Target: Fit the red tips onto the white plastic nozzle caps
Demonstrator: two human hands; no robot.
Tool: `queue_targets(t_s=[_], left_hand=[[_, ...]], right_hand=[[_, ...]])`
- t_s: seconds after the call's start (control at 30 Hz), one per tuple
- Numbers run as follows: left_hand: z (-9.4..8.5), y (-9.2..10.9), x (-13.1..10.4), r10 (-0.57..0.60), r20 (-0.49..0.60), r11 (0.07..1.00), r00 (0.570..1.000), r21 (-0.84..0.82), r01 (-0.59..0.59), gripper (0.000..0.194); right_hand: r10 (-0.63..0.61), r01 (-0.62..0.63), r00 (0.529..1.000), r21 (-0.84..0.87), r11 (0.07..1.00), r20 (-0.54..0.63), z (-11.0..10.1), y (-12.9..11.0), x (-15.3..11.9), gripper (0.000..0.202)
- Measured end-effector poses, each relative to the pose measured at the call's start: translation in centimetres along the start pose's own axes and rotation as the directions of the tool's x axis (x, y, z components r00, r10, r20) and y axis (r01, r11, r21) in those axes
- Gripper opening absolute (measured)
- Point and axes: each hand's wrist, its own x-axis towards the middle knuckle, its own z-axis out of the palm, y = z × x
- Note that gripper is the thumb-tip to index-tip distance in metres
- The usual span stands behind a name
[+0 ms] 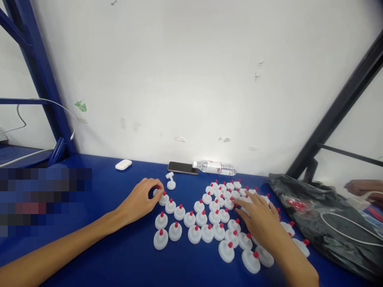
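My left hand [146, 198] is closed at the left end of a row, thumb and fingers pinching a white nozzle cap with a red tip [156, 192], partly hidden by the fingers. Beside it stands another red-tipped white cap [163, 200], the row running on to the right. Over the crowded right side of the group my right hand [259, 209] lies palm down, fingers spread. It covers several caps, and contact with those under the palm cannot be made out. Near the front sits a larger-looking white cap [250, 261], its red tip upward.
Behind the caps lie a white flip-top cap [171, 184], a phone [182, 168] and a clear bottle [217, 167]. A white case [123, 164] is at the back left. A dark plastic bag [326, 223] with red pieces [299, 205] borders the right side of the blue table [119, 255].
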Motion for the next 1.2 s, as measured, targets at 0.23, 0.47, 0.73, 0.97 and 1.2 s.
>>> queue_targets(t_s=[0.23,0.47,0.73,0.97,1.2], left_hand=[[0.2,0.1,-0.4,0.115,0.034,0.992,0.993,-0.047,-0.114,0.042],[1.3,-0.3,-0.6,0.189,0.096,0.982,0.977,-0.039,-0.186,0.052],[0.3,0.5,-0.4,0.258,0.039,0.964,0.965,-0.080,-0.255,0.040],[1.0,0.5,-0.3,0.224,-0.004,0.971,0.975,-0.086,-0.223,0.041],[1.4,0.2,0.0,0.207,-0.001,0.974,0.978,-0.095,-0.206,0.034]], right_hand=[[0.040,-0.041,0.997,0.019,0.999,0.069,-0.8,-0.1,0.1,0.034],[0.068,-0.071,0.992,0.024,0.997,0.106,-1.3,-0.3,0.1,0.032],[0.032,-0.038,0.994,0.056,0.998,0.108,-2.0,-0.5,0.3,0.027],[0.063,-0.067,0.994,0.049,0.997,0.093,-1.4,0.0,0.4,0.027],[0.024,-0.032,0.996,0.086,0.996,0.088,-1.6,-0.3,0.4,0.016]])
